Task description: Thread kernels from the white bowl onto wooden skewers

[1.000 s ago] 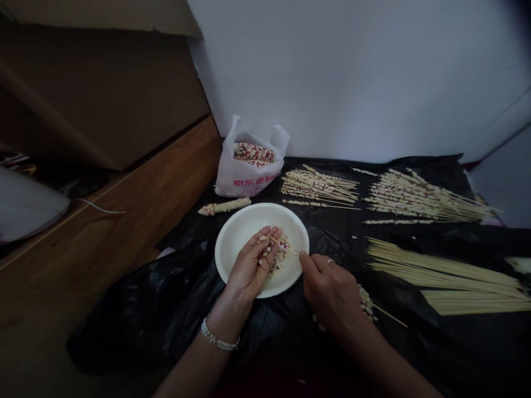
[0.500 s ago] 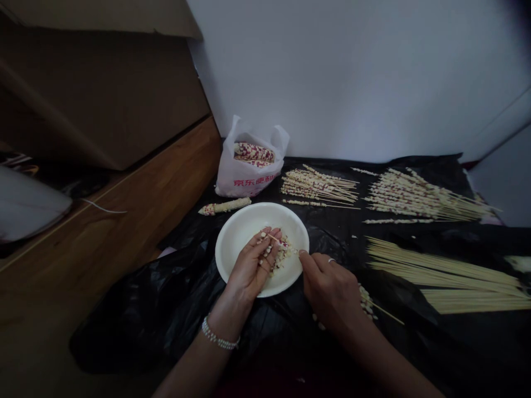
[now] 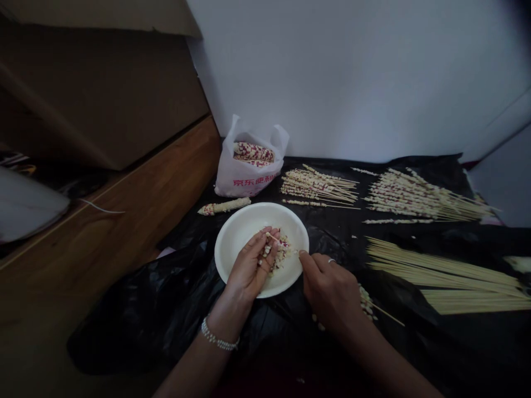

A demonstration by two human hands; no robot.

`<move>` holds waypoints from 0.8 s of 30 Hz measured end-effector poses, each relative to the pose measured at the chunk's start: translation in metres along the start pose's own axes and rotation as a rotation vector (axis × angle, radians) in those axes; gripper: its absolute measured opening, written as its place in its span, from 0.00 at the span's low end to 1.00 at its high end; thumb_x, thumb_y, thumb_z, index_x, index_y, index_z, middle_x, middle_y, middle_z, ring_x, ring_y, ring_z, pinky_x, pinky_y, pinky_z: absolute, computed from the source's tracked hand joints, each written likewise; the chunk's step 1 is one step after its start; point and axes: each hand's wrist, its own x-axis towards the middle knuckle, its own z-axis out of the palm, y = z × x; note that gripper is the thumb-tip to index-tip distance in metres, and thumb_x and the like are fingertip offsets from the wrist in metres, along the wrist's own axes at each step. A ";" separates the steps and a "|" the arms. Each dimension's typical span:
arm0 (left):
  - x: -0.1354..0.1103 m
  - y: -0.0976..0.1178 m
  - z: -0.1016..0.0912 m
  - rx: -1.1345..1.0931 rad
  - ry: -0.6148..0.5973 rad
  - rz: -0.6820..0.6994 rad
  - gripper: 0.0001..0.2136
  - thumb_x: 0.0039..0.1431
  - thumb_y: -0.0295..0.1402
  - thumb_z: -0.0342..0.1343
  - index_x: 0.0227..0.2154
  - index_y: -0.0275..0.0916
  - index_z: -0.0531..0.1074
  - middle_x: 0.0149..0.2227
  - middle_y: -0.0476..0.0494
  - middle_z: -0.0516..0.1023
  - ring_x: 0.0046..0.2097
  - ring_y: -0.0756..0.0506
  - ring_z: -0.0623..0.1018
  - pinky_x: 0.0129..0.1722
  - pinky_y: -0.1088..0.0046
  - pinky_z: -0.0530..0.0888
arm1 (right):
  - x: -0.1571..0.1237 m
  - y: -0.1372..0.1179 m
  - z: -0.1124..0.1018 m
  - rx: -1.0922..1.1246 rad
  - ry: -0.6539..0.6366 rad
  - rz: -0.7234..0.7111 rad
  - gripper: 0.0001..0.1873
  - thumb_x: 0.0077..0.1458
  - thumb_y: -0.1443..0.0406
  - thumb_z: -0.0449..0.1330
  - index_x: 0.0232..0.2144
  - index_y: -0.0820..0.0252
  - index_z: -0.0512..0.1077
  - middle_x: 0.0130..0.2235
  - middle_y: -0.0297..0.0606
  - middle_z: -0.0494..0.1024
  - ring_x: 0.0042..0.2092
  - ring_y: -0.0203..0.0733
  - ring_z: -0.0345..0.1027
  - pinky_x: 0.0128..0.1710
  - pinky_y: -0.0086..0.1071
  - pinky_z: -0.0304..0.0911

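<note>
Over a white bowl, my left hand is cupped around loose corn kernels, its thumb and fingertips closed at the tip of a thin wooden skewer. My right hand, wearing a ring, pinches the skewer's other end at the bowl's right rim. Some white and dark red kernels are around the middle of the skewer, though I cannot tell how many are threaded on it. More kernels lie in the bowl beneath. Beside my right wrist, partly hidden by it, are a pile of kernels and another stick.
Behind the bowl are a partly stripped corn cob and a white plastic bag holding cobs. Two piles of kernel-threaded skewers lie at the back right, bare skewers nearer. Black plastic sheeting covers the floor.
The skewer's tip has shifted slightly at my left thumb and fingertips. Otherwise both hands stay almost in place.
</note>
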 end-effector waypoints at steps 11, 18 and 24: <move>0.001 0.001 0.000 -0.024 0.053 -0.012 0.08 0.54 0.24 0.60 0.38 0.34 0.77 0.40 0.41 0.80 0.44 0.50 0.78 0.50 0.76 0.72 | 0.000 0.000 -0.001 -0.007 0.018 0.007 0.12 0.57 0.73 0.51 0.38 0.62 0.74 0.25 0.34 0.71 0.27 0.36 0.62 0.27 0.32 0.49; 0.002 0.002 0.000 -0.015 0.071 -0.009 0.08 0.53 0.21 0.60 0.36 0.36 0.78 0.37 0.45 0.81 0.36 0.53 0.79 0.44 0.81 0.75 | 0.000 0.000 -0.001 -0.019 0.017 0.002 0.12 0.58 0.72 0.51 0.40 0.63 0.74 0.26 0.34 0.72 0.26 0.36 0.61 0.27 0.32 0.49; 0.002 0.003 0.001 -0.054 0.085 -0.021 0.11 0.52 0.20 0.59 0.39 0.34 0.77 0.34 0.44 0.80 0.32 0.53 0.79 0.39 0.81 0.77 | 0.001 0.000 -0.003 -0.002 0.029 -0.011 0.13 0.57 0.74 0.51 0.39 0.63 0.73 0.26 0.34 0.72 0.27 0.36 0.62 0.28 0.32 0.50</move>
